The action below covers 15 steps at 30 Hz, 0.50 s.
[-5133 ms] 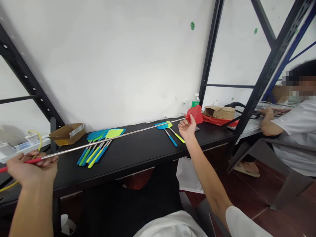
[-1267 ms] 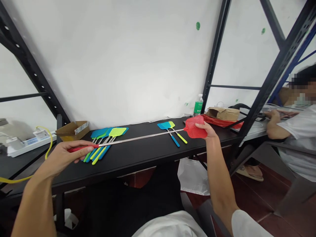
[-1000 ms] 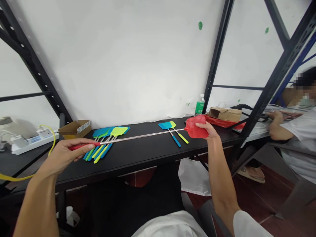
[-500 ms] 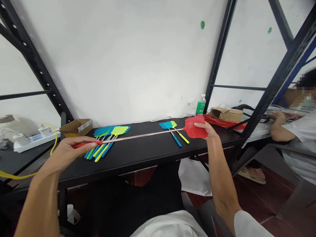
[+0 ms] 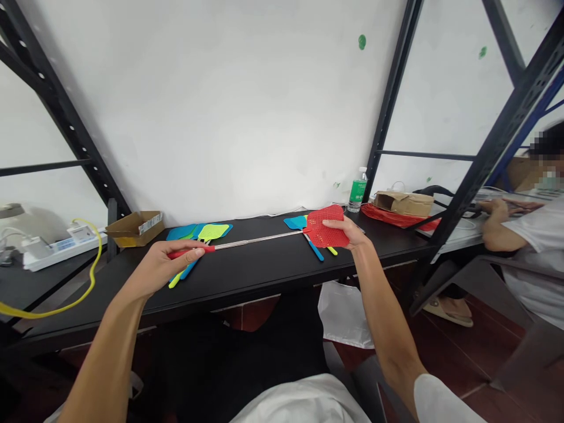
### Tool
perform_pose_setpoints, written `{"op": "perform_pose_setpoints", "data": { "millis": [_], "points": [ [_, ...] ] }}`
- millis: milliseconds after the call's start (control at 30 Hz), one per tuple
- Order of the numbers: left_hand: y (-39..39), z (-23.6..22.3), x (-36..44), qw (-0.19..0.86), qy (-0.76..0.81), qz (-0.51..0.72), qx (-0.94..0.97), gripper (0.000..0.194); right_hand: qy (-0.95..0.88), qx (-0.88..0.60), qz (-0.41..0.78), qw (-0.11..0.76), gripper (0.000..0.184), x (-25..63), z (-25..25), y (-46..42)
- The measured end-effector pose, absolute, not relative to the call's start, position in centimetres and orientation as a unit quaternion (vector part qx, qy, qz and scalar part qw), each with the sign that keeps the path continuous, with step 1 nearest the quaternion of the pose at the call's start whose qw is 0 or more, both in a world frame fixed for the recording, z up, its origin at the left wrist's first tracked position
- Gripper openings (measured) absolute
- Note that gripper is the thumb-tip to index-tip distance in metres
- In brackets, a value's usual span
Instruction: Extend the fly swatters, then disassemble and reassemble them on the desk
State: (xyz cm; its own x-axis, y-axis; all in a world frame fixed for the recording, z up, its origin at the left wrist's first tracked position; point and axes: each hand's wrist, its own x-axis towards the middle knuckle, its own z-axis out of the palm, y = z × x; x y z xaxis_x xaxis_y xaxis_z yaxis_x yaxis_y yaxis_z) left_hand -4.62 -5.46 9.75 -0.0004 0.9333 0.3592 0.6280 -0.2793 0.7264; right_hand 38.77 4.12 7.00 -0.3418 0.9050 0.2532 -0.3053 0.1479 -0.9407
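My left hand (image 5: 170, 264) grips the red handle (image 5: 194, 252) of a telescopic fly swatter, and its steel shaft (image 5: 259, 239) runs right to the red mesh head (image 5: 321, 227), held in my right hand (image 5: 346, 231). That head lies just above a pair of blue and lime swatters (image 5: 295, 222) and hides part of them. Below my left hand, a group of similar swatters (image 5: 211, 232) lies on the black table (image 5: 247, 288), with their handles mostly hidden by my hand.
A cardboard tray (image 5: 136, 222) sits at the table's left end, near a power strip (image 5: 66, 244) and yellow cable (image 5: 90, 276). At the back right are a water bottle (image 5: 357, 191) and a cardboard package (image 5: 403, 204) on red plastic. A co-worker (image 5: 529, 235) sits beyond a black shelf upright (image 5: 480, 158).
My hands have come closer together, and the shaft between them looks shorter. The red head has moved left over the pair of swatters, and my left hand has moved right.
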Motion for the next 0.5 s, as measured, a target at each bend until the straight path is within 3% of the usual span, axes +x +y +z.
{"op": "perform_pose_setpoints", "data": {
  "millis": [267,500],
  "points": [
    [-5.9,10.0,-5.0,0.236,0.559,0.413,0.679,0.043,-0.557,-0.246,0.607,0.511,0.033,38.5,7.3,3.6],
    [-6.0,10.2,-4.1,0.209,0.553,0.407,0.696,0.040,-0.571,-0.251,0.601,0.500,0.030,37.4,7.4,3.3]
  ]
}}
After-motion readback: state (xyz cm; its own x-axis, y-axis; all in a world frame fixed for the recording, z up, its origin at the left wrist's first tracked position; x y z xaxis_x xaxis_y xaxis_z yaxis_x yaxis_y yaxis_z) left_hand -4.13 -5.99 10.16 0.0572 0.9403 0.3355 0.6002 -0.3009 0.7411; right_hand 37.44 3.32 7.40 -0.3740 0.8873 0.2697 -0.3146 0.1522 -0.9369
